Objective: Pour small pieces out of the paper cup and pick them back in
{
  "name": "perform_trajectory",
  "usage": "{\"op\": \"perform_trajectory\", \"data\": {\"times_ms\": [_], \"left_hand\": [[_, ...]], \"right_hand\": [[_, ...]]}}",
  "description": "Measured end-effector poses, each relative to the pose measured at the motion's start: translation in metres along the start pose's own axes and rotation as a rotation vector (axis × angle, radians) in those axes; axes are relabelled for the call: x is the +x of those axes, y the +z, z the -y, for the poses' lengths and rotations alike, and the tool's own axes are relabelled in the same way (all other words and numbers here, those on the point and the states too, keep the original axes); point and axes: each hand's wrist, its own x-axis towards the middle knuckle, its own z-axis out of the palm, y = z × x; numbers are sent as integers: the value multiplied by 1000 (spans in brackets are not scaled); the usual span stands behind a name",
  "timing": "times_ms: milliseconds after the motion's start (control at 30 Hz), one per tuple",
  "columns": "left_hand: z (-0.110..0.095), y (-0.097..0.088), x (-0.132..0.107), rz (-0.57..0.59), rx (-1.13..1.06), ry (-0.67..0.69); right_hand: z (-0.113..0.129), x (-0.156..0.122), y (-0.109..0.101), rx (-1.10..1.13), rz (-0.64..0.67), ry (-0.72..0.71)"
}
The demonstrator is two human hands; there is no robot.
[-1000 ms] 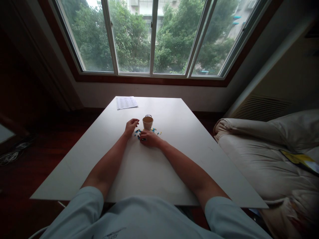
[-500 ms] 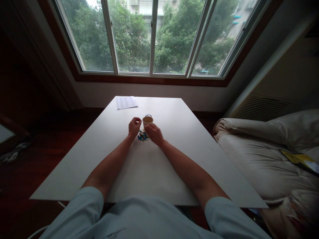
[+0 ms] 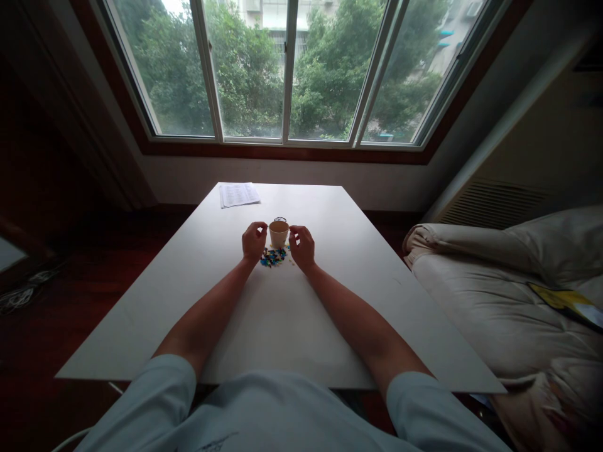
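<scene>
A light brown paper cup (image 3: 279,236) stands upright near the middle of the white table. My left hand (image 3: 254,242) is at the cup's left side, thumb and fingertips pinched together close to the rim. On the other side, my right hand (image 3: 303,246) makes a similar pinch by the rim's right edge. What either pinch holds is too small to tell. Small multicoloured pieces (image 3: 273,257) lie in a loose pile in front of the cup, between my hands. Just behind the rim shows a thin dark loop (image 3: 280,219), partly hidden by the cup.
Printed sheets of paper (image 3: 240,194) lie at the far left corner of the white table (image 3: 282,326). A cushioned beige sofa (image 3: 471,295) stands along the right side. Beyond the table's far edge is a window (image 3: 287,141); cables (image 3: 23,292) lie on the floor at left.
My right hand has moved right, off the cup's front and the pile, to the right side of the rim, uncovering more pieces. My left hand has barely moved.
</scene>
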Motion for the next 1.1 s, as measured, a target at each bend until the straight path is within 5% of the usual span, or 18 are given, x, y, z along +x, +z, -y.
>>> {"op": "perform_trajectory", "data": {"times_ms": [267,633,1100], "left_hand": [[8,14,-2,8,-215,-226],[6,14,-1,34,-284,-234],[4,22,-5,174,-392,-238]], "right_hand": [[-7,-1,-2,-67,92,44],[3,0,-3,-180,205,-175],[-4,0,-2,-132,150,-62]]}}
